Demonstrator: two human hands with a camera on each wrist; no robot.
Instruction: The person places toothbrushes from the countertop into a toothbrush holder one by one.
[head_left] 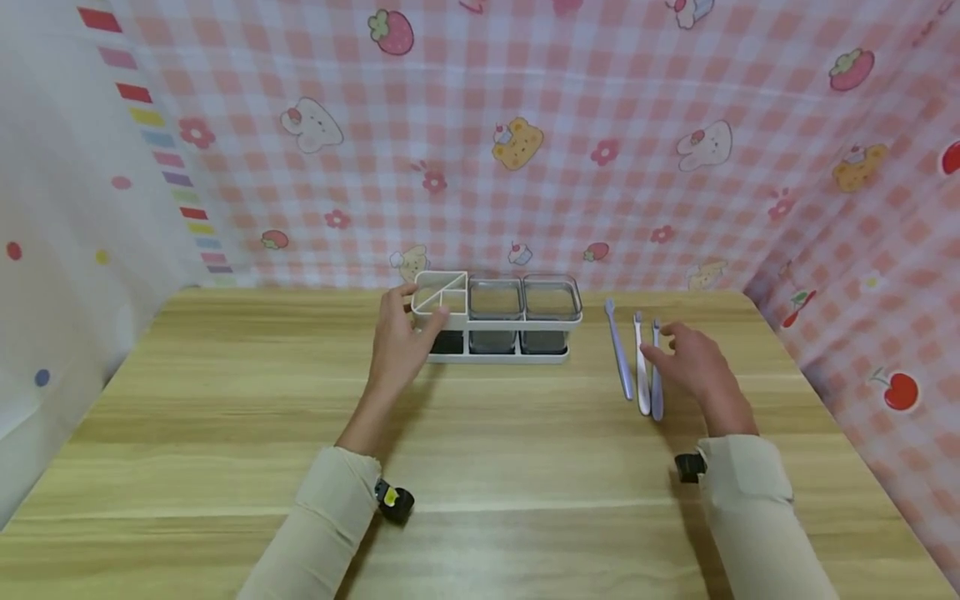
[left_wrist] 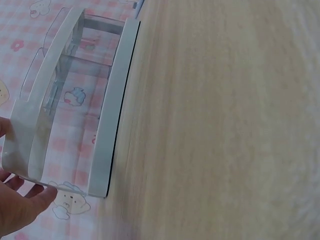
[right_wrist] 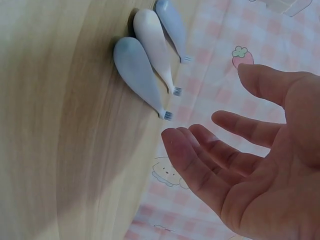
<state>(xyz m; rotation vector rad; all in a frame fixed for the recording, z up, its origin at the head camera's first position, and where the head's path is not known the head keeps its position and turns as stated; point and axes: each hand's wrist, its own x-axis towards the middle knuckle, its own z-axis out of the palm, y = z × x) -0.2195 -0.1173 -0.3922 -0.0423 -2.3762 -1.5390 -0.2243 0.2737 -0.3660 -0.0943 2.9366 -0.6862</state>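
A white rack (head_left: pixel 497 327) with three clear compartments stands at the far middle of the wooden table (head_left: pixel 225 417). My left hand (head_left: pixel 405 337) grips its left end, thumb on the rim; the left wrist view shows the rack (left_wrist: pixel 112 115) and my fingers (left_wrist: pixel 22 207) at its corner. Three toothbrushes (head_left: pixel 639 367) lie side by side to the right of the rack. My right hand (head_left: pixel 693 358) hovers beside them, fingers relaxed and spread, holding nothing. The right wrist view shows the toothbrushes (right_wrist: pixel 145 75) just off my fingertips (right_wrist: pixel 177 145).
Pink checked cloth with cartoon prints (head_left: pixel 525 142) hangs behind the table and along the right side. A pale curtain (head_left: pixel 67 208) hangs at the left. Bare tabletop stretches in front of the rack and between my arms.
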